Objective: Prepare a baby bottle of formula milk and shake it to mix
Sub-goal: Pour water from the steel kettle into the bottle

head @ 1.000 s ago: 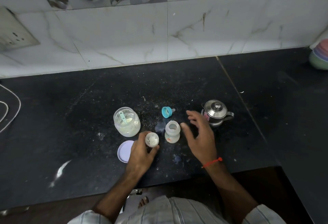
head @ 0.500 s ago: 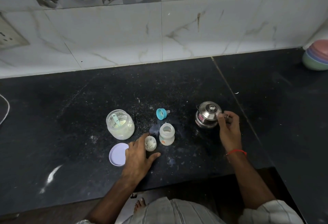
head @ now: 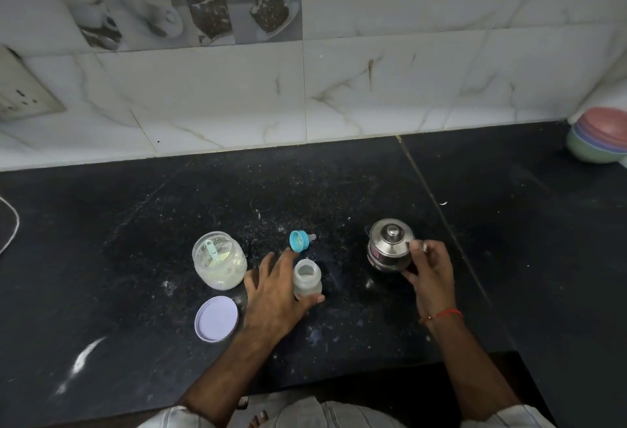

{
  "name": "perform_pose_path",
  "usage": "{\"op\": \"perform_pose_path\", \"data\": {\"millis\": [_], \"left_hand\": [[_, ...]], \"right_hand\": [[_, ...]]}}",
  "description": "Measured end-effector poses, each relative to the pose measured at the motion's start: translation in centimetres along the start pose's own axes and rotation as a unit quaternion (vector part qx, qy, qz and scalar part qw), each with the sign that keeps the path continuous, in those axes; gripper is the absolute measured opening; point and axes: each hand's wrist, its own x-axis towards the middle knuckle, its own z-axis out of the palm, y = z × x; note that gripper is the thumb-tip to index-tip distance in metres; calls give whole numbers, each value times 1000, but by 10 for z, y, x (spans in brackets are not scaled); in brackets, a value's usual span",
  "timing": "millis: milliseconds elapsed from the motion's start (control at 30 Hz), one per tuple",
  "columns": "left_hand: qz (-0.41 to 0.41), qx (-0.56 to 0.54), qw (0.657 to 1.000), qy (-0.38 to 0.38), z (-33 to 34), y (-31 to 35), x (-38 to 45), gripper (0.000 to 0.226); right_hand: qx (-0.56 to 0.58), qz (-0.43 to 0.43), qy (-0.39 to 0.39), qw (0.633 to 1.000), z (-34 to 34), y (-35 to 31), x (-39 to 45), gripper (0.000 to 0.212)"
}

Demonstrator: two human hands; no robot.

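Note:
A small open baby bottle (head: 307,277) stands upright on the black counter (head: 135,210). My left hand (head: 273,292) lies just left of it with fingers spread, the thumb touching the bottle's base. The blue teat ring (head: 298,241) lies on its side behind the bottle, near my fingertips. An open formula jar (head: 220,259) with a pale scoop inside stands to the left, and its lilac lid (head: 216,318) lies flat in front of it. My right hand (head: 429,271) grips the handle side of a lidded steel kettle (head: 388,242) on the counter.
Stacked coloured bowls (head: 599,137) sit at the far right by the tiled wall. A wall socket (head: 20,95) and a white cable (head: 12,229) are at the left. White powder (head: 81,359) is smeared near the counter's front edge.
My left hand set down the small white cap, now out of sight, and slid right to the bottle. My right hand moved right onto the kettle's handle.

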Motion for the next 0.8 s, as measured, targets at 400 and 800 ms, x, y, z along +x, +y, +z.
{"op": "perform_pose_path", "data": {"millis": [400,800], "left_hand": [[130,-131,981,59,-5,38,2,53],[160,-188,967,55,-13,67,-10,63]], "right_hand": [[66,-70,-8,995,-3,-62,-25,21],[-282,-277,-135,909,-4,-113,-57,34]]}}
